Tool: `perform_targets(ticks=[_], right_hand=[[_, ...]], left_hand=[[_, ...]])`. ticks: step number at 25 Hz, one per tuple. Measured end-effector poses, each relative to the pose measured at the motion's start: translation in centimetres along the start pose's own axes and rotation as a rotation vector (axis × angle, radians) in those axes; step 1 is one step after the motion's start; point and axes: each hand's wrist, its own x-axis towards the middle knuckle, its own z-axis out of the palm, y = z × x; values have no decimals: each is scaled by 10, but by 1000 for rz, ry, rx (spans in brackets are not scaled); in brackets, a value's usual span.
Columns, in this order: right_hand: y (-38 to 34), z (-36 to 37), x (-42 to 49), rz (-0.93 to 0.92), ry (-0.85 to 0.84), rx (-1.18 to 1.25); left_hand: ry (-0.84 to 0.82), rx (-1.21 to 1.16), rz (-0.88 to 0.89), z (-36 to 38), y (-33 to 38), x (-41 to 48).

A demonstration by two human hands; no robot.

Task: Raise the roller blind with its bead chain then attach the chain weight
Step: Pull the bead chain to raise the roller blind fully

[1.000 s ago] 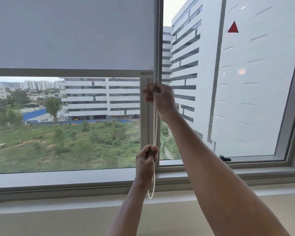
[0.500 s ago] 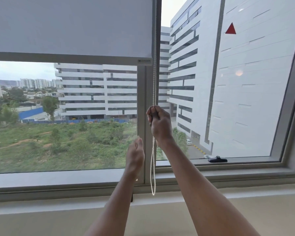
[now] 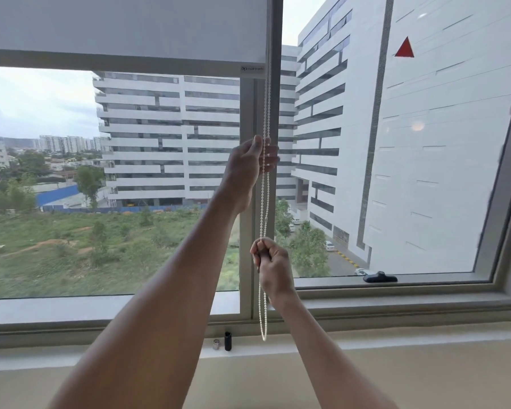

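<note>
**Window with roller blind, head view.** The blind (image 3: 124, 25) is partly raised and fills the 10-to-12 o'clock sector. Its bottom bar (image 3: 115, 62) lies level, high on the left pane, with bare glass below it. The chain (image 3: 265, 113), a white bead loop, hangs at the blind's right edge in front of the mullion (image 3: 248, 113). It runs from 12 o'clock down to 6 o'clock, and its lowest bend hangs free just above the sill (image 3: 396, 340).

**Left hand** (image 3: 247, 169). This hand is raised just above the centre of the view, with its arm entering from 7 o'clock. The thumb and fingers (image 3: 273, 159) curl round the chain, but how tightly they clamp it cannot be told.

**Right hand** (image 3: 273, 265). This hand sits at 6 o'clock of the left hand and well apart from it, with its arm entering from 5 o'clock. The fingers are folded into a fist that pinches the chain at its upper edge. Below the fist the loop passes down the left side of the wrist.

**Sill.** A black cylinder (image 3: 227, 340) stands upright at 7 o'clock of the loop's bend. A small silver piece (image 3: 216, 344) stands just beside it at 9 o'clock.

**Right pane.** A dark handle (image 3: 379, 278) lies on the lower frame at 3 o'clock of the right hand. A red triangle (image 3: 404, 48) sits on the glass at 1 o'clock of the view.
</note>
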Motion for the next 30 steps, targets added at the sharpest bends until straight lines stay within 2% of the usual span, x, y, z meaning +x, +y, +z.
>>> perform_targets(ticks=[3, 6, 9, 12, 14, 19, 25, 30], right_hand=[[11, 2, -10, 19, -17, 24], [14, 7, -14, 30, -35, 49], [17, 5, -15, 41, -84, -41], [19, -14, -15, 83, -180, -163], [14, -29, -10, 74, -135, -187], [-38, -38, 36, -83, 49, -114], [-118, -24, 89, -262, 49, -98], [-156, -10, 108, -268, 52, -116]], left_hand=[[32, -80, 4, 6, 15, 13], [110, -60, 106, 8, 11, 13], [143, -84, 192, 7, -5, 3], [146, -105, 190, -2, -28, -7], [143, -95, 183, -10, -44, -13], [131, -78, 147, -12, -81, -32], [145, -50, 38, -15, -130, -67], [180, -25, -20, -22, -158, -98]])
